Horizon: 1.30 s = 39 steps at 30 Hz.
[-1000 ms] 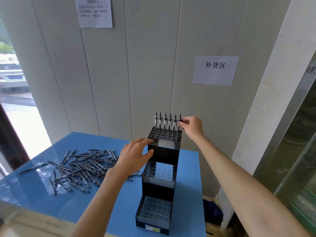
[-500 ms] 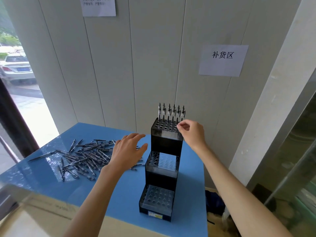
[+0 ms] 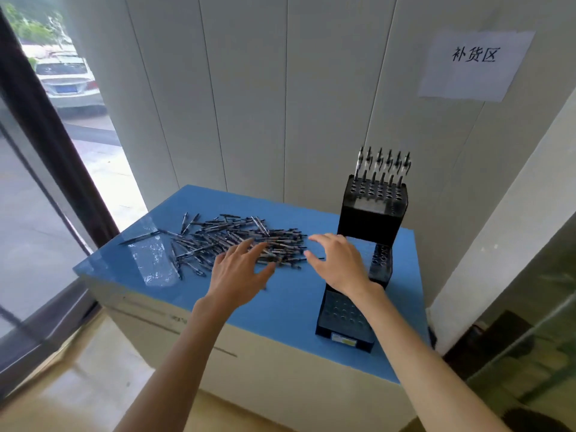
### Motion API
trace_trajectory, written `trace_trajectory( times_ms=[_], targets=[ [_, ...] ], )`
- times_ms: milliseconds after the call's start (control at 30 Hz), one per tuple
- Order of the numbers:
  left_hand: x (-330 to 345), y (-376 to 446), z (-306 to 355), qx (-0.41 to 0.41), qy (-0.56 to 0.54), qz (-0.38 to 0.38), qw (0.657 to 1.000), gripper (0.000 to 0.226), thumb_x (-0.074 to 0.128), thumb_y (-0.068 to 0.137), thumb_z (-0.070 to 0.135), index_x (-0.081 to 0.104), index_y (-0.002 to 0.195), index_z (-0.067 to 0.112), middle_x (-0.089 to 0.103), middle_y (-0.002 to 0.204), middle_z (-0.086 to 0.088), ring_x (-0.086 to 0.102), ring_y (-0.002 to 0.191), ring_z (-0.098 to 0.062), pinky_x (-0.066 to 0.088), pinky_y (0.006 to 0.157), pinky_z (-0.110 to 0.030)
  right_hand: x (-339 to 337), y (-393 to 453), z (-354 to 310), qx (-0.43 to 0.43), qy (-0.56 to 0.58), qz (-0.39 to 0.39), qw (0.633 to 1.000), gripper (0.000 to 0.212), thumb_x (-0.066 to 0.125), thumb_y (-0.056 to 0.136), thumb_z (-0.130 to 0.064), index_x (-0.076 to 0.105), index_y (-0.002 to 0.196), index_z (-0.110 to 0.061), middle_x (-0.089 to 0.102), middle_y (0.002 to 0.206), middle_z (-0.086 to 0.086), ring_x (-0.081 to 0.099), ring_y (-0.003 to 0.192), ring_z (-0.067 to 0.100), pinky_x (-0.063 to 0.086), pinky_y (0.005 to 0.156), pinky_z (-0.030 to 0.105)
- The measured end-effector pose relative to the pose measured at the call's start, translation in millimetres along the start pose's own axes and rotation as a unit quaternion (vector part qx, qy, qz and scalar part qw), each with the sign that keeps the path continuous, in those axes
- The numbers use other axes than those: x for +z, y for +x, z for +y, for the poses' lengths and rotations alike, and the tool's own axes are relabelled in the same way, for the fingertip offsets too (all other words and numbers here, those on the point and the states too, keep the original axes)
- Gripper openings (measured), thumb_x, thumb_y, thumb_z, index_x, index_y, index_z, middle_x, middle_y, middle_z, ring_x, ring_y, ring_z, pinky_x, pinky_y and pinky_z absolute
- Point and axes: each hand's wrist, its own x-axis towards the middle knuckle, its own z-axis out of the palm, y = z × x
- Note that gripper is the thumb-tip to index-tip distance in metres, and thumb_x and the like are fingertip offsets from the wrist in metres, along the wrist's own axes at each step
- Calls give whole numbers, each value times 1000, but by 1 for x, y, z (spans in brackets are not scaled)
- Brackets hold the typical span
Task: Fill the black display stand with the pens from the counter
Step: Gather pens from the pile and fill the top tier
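I see both hands over the blue counter (image 3: 280,310), neither holding anything. The left hand (image 3: 240,275) is spread flat with straight fingers just at the near edge of the loose pens (image 3: 237,241), and the right hand (image 3: 339,263) hangs relaxed and empty between that heap and the black display stand (image 3: 372,213). The stand sits at the right end of the counter, near its right edge, with one row of standing pens (image 3: 385,166) along the back of its top tier; the other top-tier holes and the two lower tiers look empty to me, so I judge most of the work lies ahead.

My worry is the heap itself. The pens lie crossed over one another, so a careless grab could drag neighbours along and roll some off the near edge or off to the left, where a stray pen (image 3: 140,238) already lies apart. A bundle pulled up unevenly might also slip out of my fingers.

The right forearm passes close over the stand's lower tiers. The stand is tall and narrow, so I judge a knock from that arm could tip it and spill the row already placed
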Motion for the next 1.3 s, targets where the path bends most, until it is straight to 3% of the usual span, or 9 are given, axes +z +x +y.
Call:
trace_trajectory(
  times_ms=[667,1067,1300],
  targets=[
    [-4,-82,-281,-38,-35,-59,997,59,45,99,61,40,153,38,38,161,0,38,145,-25,30,114,-46,173,-25,-200,91,5,-72,993,45,57,98,-41,53,139,-22,56,134,1,55,121,22,48,94,38],
    [-13,1,-403,-41,-11,-58,997,59,45,99,60,41,153,36,39,160,0,40,143,-25,33,113,-47,265,72,-258,101,34,-85,991,41,57,99,-38,54,137,-22,56,134,0,56,119,23,50,92,39],
    [-9,76,-473,-49,2,-83,995,59,47,97,61,46,149,33,48,154,3,47,136,-23,43,107,-48,311,137,-274,134,62,-81,986,39,57,100,-36,56,135,-22,57,131,1,59,110,22,46,80,31]
  ],
)
